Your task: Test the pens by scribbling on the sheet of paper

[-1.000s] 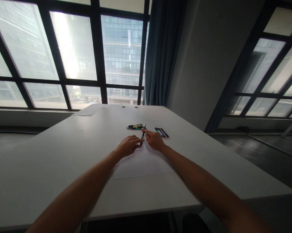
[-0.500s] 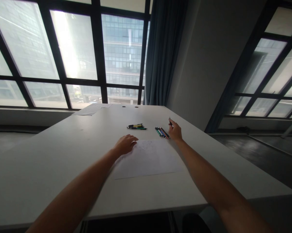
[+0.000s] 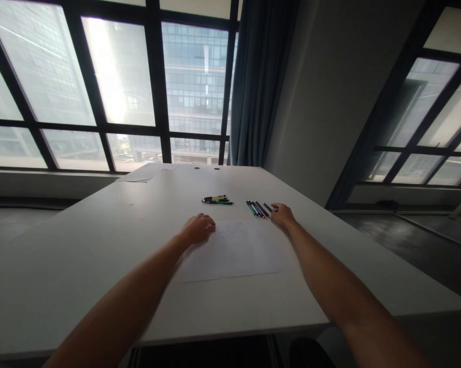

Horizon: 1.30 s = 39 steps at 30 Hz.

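Observation:
My left hand (image 3: 198, 228) lies palm down on the upper left corner of a white sheet of paper (image 3: 236, 250), its fingers loosely bent and holding nothing. My right hand (image 3: 282, 214) is low on the table beyond the sheet's upper right corner. Its fingertips are pinched at the end of a dark pen (image 3: 267, 206). That pen lies at the right end of a row of coloured pens (image 3: 256, 208). A second bunch of pens (image 3: 217, 200), green, yellow and black, lies further left, beyond my left hand.
The white table (image 3: 100, 245) runs to a wall of large windows. More papers (image 3: 144, 173) lie at its far left corner. A blue curtain (image 3: 255, 82) hangs behind, and dark floor drops off at the right edge.
My right hand carried the dark pen from above the sheet to the right and lowered it beside the right row of pens. My left hand curled slightly and stayed on the sheet's corner.

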Each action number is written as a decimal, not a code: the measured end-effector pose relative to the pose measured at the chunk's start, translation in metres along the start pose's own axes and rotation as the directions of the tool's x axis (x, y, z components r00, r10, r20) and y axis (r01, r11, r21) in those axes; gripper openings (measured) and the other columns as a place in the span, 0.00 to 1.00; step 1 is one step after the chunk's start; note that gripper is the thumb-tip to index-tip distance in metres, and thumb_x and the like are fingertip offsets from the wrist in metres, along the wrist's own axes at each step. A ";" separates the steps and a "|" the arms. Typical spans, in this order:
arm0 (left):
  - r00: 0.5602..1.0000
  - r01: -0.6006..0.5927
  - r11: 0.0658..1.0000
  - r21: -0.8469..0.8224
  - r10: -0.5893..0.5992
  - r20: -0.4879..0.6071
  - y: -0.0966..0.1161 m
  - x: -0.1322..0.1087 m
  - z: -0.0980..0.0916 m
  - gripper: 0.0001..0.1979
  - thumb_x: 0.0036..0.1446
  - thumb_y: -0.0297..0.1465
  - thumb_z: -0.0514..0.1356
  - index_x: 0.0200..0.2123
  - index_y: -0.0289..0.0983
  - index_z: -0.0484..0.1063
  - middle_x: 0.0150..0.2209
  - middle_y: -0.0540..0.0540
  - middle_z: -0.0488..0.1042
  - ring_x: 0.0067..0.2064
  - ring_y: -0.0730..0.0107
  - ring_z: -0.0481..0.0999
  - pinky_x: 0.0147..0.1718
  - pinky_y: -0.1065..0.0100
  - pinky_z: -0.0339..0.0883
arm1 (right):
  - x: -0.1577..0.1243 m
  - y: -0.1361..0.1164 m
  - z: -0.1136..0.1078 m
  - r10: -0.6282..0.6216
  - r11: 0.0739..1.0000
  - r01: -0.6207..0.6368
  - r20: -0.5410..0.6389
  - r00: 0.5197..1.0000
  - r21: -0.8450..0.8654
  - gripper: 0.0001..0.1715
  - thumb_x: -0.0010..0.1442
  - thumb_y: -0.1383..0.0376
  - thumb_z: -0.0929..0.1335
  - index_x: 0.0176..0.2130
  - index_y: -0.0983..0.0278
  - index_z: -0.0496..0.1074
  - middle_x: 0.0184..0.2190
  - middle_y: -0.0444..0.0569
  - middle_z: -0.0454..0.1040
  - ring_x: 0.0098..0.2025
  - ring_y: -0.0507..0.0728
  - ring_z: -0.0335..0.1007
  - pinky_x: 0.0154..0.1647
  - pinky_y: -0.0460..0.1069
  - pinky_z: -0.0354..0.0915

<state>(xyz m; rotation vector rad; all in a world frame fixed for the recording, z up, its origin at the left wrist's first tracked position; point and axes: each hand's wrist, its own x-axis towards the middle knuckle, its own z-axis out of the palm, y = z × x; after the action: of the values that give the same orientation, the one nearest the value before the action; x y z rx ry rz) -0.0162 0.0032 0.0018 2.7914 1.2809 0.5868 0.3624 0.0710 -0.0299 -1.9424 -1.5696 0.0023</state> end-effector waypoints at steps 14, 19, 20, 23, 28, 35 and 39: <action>0.999 0.030 0.999 -0.022 -0.029 0.038 0.000 0.000 -0.002 0.12 0.59 0.34 0.55 0.40 0.40 0.77 0.46 0.45 0.76 0.49 0.61 0.71 0.48 0.64 0.66 | -0.004 -0.009 -0.002 -0.115 0.991 0.112 0.028 0.993 0.071 0.19 0.53 0.75 0.66 0.45 0.67 0.76 0.41 0.51 0.78 0.41 0.53 0.74 0.46 0.45 0.65; 0.999 0.028 0.999 -0.032 -0.027 0.030 0.000 0.000 -0.001 0.12 0.58 0.33 0.55 0.40 0.40 0.77 0.45 0.45 0.76 0.49 0.59 0.71 0.48 0.62 0.67 | -0.005 -0.010 -0.001 -0.130 0.988 0.128 0.008 0.992 0.085 0.17 0.54 0.74 0.65 0.44 0.68 0.76 0.42 0.52 0.78 0.44 0.54 0.74 0.48 0.47 0.65; 0.999 0.026 0.999 -0.035 -0.025 0.030 0.000 0.000 -0.002 0.12 0.58 0.33 0.55 0.40 0.40 0.77 0.45 0.45 0.76 0.48 0.59 0.71 0.47 0.62 0.67 | -0.005 -0.010 -0.001 -0.133 0.987 0.132 0.008 0.991 0.089 0.17 0.54 0.74 0.65 0.43 0.68 0.76 0.41 0.52 0.78 0.43 0.54 0.74 0.48 0.47 0.65; 0.999 0.020 0.999 -0.045 -0.019 0.030 0.000 0.000 -0.002 0.11 0.58 0.33 0.56 0.40 0.40 0.77 0.45 0.44 0.76 0.48 0.59 0.71 0.47 0.62 0.66 | -0.006 -0.010 -0.001 -0.150 0.984 0.148 0.014 0.989 0.102 0.16 0.55 0.73 0.65 0.43 0.67 0.76 0.41 0.51 0.78 0.43 0.54 0.73 0.48 0.46 0.65; 0.998 0.040 0.999 -0.030 -0.039 0.045 0.001 0.001 -0.002 0.11 0.58 0.32 0.56 0.39 0.40 0.77 0.46 0.45 0.76 0.49 0.59 0.71 0.48 0.62 0.66 | -0.008 -0.021 -0.004 -0.133 0.987 0.137 -0.047 0.990 0.088 0.19 0.56 0.73 0.63 0.46 0.68 0.75 0.45 0.52 0.76 0.43 0.53 0.73 0.49 0.46 0.64; 0.994 0.077 0.996 -0.033 -0.074 0.079 -0.008 0.001 -0.005 0.09 0.55 0.32 0.58 0.38 0.41 0.78 0.45 0.46 0.76 0.48 0.59 0.71 0.48 0.63 0.67 | -0.004 -0.095 0.022 -0.392 0.908 0.402 0.104 0.914 -0.117 0.17 0.60 0.67 0.64 0.47 0.66 0.75 0.48 0.54 0.74 0.51 0.58 0.68 0.54 0.49 0.60; 0.990 0.109 0.993 -0.044 -0.104 0.099 -0.012 -0.001 -0.010 0.08 0.53 0.33 0.61 0.37 0.42 0.78 0.44 0.46 0.76 0.47 0.59 0.72 0.47 0.63 0.67 | 0.003 -0.132 0.049 -0.409 0.892 0.431 0.163 0.898 -0.133 0.16 0.58 0.67 0.66 0.46 0.64 0.76 0.49 0.56 0.74 0.52 0.62 0.67 0.55 0.53 0.59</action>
<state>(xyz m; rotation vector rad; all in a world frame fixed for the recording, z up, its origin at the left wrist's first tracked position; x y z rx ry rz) -0.0290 0.0092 0.0083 2.6562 1.3657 0.4657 0.2287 0.1082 -0.0067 -1.7077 -2.1141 -0.1927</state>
